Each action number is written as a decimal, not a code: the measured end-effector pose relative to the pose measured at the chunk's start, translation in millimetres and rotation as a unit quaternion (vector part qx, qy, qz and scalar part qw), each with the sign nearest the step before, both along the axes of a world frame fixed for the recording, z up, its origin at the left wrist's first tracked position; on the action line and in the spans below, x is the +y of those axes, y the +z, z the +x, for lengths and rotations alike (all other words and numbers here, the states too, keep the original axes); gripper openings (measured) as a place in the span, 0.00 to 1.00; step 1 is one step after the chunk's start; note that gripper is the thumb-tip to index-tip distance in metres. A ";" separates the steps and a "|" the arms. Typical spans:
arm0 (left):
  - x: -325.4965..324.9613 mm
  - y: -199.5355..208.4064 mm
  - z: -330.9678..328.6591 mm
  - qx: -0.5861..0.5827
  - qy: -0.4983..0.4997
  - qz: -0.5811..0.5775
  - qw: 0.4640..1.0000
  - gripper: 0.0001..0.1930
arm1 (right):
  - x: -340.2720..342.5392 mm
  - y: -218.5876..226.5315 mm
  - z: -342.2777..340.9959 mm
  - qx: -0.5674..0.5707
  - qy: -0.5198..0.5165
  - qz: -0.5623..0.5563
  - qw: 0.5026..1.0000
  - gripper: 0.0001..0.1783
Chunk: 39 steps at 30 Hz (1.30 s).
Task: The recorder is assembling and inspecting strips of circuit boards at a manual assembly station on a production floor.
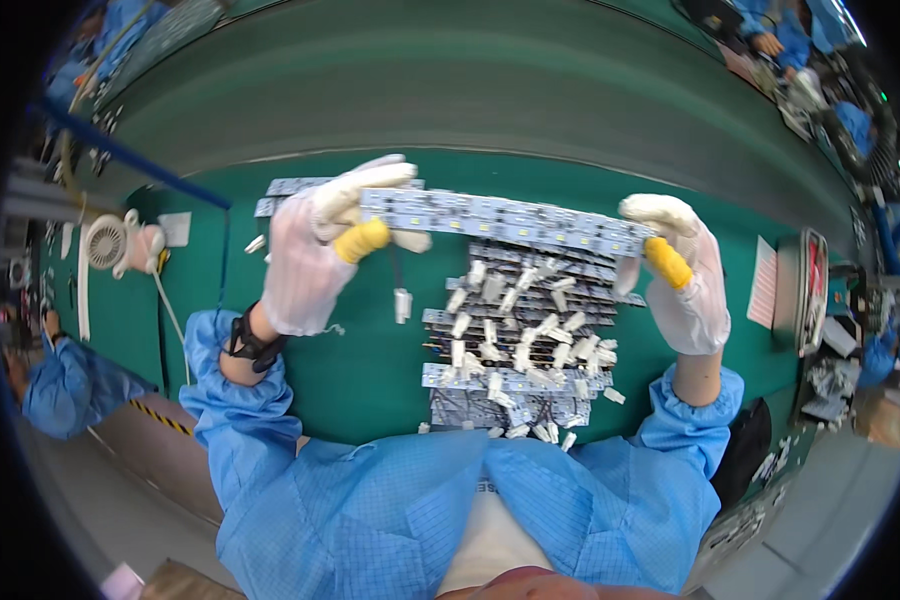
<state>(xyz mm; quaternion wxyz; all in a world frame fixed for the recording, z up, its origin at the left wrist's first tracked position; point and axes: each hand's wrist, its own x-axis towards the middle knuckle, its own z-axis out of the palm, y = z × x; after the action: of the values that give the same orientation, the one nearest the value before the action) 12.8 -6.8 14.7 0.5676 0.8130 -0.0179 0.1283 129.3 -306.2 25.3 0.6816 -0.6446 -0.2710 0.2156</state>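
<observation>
Between my two gloved hands stretches a long, pale LED circuit board strip [505,222] with small yellowish LEDs along it. My left hand [335,225] grips its left end, a yellow cover on the thumb. At the right end, my right hand [673,258] pinches it, its thumb also covered in yellow. From near the left end a short cable hangs down to a white connector [402,306]. Below the held strip lies a pile of similar LED strips [515,380] with many white connectors on top. Partly behind my left hand rest more LED strips [295,187].
Everything lies on a green work mat [355,385]. A small white-and-pink fan [120,245] stands at the left, near a blue cord [224,260]. To the right are a paper sheet [762,283] and a metal-edged bin [800,290]. Co-workers' blue sleeves [75,385] show at the edges.
</observation>
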 end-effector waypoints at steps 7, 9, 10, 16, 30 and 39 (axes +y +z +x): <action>1.6 -7.0 -9.5 -0.034 -0.121 -0.115 0.985 0.33 | 6.6 -11.5 10.9 0.030 0.004 -0.021 0.999 0.23; 10.5 -8.9 -5.9 -0.066 -0.148 0.014 0.987 0.27 | 14.4 -10.8 7.3 0.044 -0.038 -0.050 0.997 0.32; 15.3 -9.2 -3.5 -0.068 -0.147 0.014 0.987 0.27 | 16.8 -10.9 5.6 0.042 -0.037 -0.051 0.997 0.32; 13.0 -16.6 1.9 -0.096 -0.003 0.106 0.990 0.16 | -5.4 -19.2 14.1 0.066 -0.019 -0.041 0.997 0.33; 12.4 -12.0 9.2 0.079 0.026 0.030 0.996 0.22 | -12.2 -9.0 3.5 0.163 0.063 0.058 0.983 0.22; 26.8 -16.5 -1.5 -0.032 -0.012 0.117 0.993 0.16 | -11.1 -28.0 13.8 0.252 0.089 0.088 0.960 0.29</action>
<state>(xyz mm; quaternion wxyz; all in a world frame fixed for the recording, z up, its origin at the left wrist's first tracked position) 11.3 20.0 -1.8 0.4691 0.8692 -0.0602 0.1442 143.1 -317.3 -2.8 0.7600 -0.4801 -0.1642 0.4062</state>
